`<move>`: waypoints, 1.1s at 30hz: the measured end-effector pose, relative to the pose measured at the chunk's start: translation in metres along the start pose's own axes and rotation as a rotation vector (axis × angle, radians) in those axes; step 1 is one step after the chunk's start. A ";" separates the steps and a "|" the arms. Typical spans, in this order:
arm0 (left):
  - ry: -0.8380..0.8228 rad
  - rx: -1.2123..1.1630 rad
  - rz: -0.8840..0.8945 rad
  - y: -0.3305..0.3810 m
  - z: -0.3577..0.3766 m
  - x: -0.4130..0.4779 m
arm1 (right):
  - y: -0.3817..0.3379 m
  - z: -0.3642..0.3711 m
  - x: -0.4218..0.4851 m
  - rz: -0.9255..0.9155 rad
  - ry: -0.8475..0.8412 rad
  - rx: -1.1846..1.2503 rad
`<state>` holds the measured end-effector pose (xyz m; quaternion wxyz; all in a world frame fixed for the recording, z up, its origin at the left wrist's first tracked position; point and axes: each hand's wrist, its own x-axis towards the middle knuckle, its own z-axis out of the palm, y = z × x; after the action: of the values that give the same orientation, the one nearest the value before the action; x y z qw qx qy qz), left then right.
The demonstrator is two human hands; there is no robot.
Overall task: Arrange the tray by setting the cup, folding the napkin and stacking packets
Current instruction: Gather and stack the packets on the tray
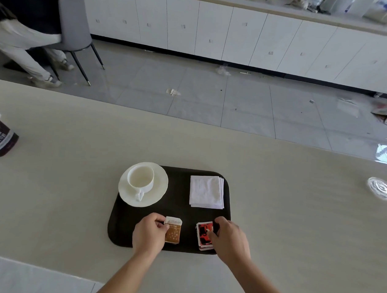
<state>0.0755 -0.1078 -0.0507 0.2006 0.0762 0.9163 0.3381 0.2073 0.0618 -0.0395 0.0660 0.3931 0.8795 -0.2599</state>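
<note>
The tray [178,189] lies in the lower centre of the frame on the counter [295,215]. The cup [140,179] stands upright on its saucer [159,190] at the tray's upper left, and the napkin [206,191] lies folded square at the upper right. The left hand [149,232] pinches the left edge of the brown packet [173,231] between thumb and curled fingers. The right hand [229,237] curls its fingers around the right edge of the red packets [203,234]. Both sets of packets sit along the tray's lower edge, near each other but apart.

Hazard: the red packets show layered edges at their lower end, so they are judged to be a loose stack. A sideways drag or uneven grip could fan them out or push one over the tray's lower rim. Lifting the brown packet by one edge could let it swing and land skewed on the stack.

Hazard: the saucer overhangs the tray's upper left rim, so a knock to the tray could rock it.

Orientation: the brown packet's long axis runs top to bottom in the frame, with its white end toward the top. The red packets run almost parallel to it, slightly tilted. The cup handle points toward the bottom of the frame.
</note>
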 end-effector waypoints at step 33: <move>-0.066 0.052 0.123 0.017 0.024 -0.012 | -0.002 0.005 0.007 0.052 -0.131 0.162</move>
<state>0.0963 -0.0842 -0.0525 0.2074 0.1489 0.9112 0.3232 0.2010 0.0627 -0.0457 0.0981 0.4018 0.8390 -0.3537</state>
